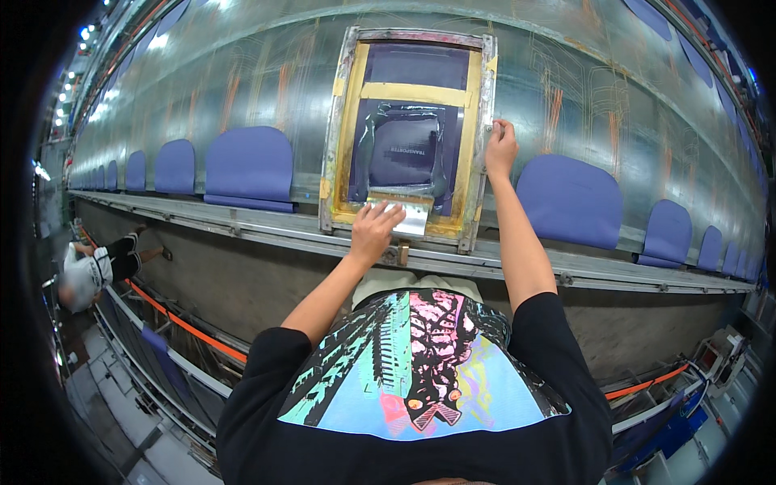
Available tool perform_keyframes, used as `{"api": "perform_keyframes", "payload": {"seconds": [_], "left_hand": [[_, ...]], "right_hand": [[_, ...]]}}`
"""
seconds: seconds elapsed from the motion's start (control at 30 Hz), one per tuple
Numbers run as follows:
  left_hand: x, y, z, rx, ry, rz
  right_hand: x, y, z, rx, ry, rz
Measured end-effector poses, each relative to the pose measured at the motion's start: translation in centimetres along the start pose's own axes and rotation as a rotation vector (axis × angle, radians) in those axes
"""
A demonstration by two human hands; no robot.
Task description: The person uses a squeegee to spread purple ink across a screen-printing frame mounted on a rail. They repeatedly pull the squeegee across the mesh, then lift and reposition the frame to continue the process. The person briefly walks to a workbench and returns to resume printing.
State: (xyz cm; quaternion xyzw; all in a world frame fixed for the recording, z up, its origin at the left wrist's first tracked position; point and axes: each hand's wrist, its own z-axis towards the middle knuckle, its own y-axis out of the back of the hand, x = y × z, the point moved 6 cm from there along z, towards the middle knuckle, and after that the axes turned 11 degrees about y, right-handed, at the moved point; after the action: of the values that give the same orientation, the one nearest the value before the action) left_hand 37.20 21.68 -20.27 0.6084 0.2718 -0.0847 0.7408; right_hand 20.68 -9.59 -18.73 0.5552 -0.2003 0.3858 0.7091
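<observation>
Two hands: left hand (374, 233) and right hand (502, 149), both at one screen frame (490, 69).
Left grip: fingers closed over a metal scraper (415, 217), near the frame's lower end.
Right grip: fingers curled onto the frame's right side.
Frame: lying on the tabletop (283, 93), near end at the metal rail (303, 224); yellow tape (416, 94) across the mesh.
Purple pieces (249, 164): rowed on both sides of the frame.
Co-worker (85, 271): far left, well apart.

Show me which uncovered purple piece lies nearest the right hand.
The large purple piece immediately right of the frame, beside the right forearm; others lie farther along or beyond the frame.
</observation>
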Motion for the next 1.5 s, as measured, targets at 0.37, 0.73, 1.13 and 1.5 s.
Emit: {"api": "perform_keyframes", "payload": {"seconds": [0.37, 0.73, 1.13, 1.5], "left_hand": [[-8.7, 13.8, 13.9, -0.199, 0.092, 0.006], [-32.0, 20.2, 5.8, -0.051, -0.008, -0.070], [-31.9, 25.2, 6.4, -0.002, -0.030, -0.073], [-21.9, 24.0, 5.3, -0.032, 0.097, -0.025]], "right_hand": [[8.6, 12.4, 0.2, 0.031, 0.054, 0.124], [9.0, 35.8, 11.7, -0.094, 0.148, 0.024], [17.2, 37.8, 12.7, -0.140, 0.083, 0.062], [18.0, 24.5, 11.2, 0.000, 0.079, 0.128]]}}
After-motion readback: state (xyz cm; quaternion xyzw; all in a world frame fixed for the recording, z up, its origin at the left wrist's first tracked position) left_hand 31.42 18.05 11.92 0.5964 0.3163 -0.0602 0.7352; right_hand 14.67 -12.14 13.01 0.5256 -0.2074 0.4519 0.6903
